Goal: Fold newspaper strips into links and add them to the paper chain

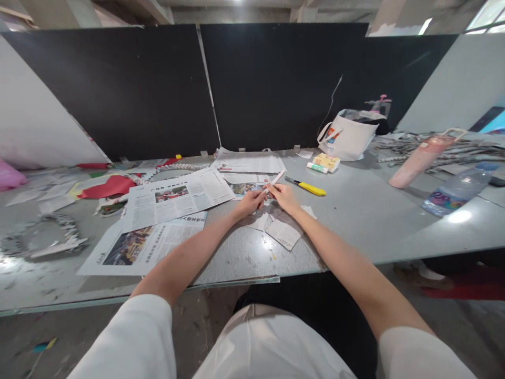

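While a person sits at the grey table (355,221), left hand (249,202) and right hand (283,196) meet mid-table, fingertips pinching a thin paper roll (278,177), apparently to keep it tight; yellow utility knife (310,187) lies within reach, just right.

strip (277,177) end hidden in hands (284,197), newsprint (177,197) illegible

The thin strip (277,178) is matt newsprint paper, the table (355,226) smooth and glossy, the yellow cutter (311,188) plastic.
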`<state>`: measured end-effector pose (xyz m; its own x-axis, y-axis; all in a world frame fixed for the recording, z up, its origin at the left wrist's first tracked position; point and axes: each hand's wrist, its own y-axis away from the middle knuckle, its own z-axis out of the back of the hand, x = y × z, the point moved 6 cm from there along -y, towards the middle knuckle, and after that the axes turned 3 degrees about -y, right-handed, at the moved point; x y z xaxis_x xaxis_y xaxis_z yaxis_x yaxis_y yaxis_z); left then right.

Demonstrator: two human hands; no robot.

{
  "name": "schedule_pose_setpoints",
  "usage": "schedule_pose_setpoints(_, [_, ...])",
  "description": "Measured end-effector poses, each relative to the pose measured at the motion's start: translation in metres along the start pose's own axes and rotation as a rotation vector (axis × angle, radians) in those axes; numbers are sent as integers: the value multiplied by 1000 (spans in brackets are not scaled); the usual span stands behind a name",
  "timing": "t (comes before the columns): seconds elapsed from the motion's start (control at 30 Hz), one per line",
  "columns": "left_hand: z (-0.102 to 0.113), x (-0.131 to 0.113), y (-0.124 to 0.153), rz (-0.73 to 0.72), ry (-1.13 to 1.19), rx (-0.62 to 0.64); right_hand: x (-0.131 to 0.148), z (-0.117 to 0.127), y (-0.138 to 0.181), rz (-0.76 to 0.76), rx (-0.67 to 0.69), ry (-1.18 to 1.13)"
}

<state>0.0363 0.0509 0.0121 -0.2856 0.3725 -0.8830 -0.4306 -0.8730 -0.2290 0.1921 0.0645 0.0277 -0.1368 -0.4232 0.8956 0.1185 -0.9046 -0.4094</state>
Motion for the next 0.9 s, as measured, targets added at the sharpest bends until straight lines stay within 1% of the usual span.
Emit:
schedule_pose_setpoints(0.1, [0, 1, -1, 1, 28, -4, 3, -4, 2, 16, 18, 37])
schedule_pose_setpoints(0.33, [-1, 5, -2, 12, 86, 8, 1, 0, 1, 48, -9, 100])
schedule_pose_setpoints(0.4, [-1, 8, -3, 11, 117, 9, 0, -1, 1, 84, 29, 130])
schedule_pose_setpoints(0.5, [-1, 13, -5, 13, 169, 23, 2, -7, 2, 180, 117, 192])
schedule_pose_setpoints(0.57, [-2, 15, -7, 10, 196, 39, 2, -7, 3, 211, 141, 209])
schedule_pose_setpoints(0.73, [-1, 14, -6, -4, 222, 57, 6, -6, 3, 197, 139, 204])
schedule_pose_setpoints(0.9, [-3, 7, -4, 20, 198, 55, 8, -8, 4, 147, 135, 170])
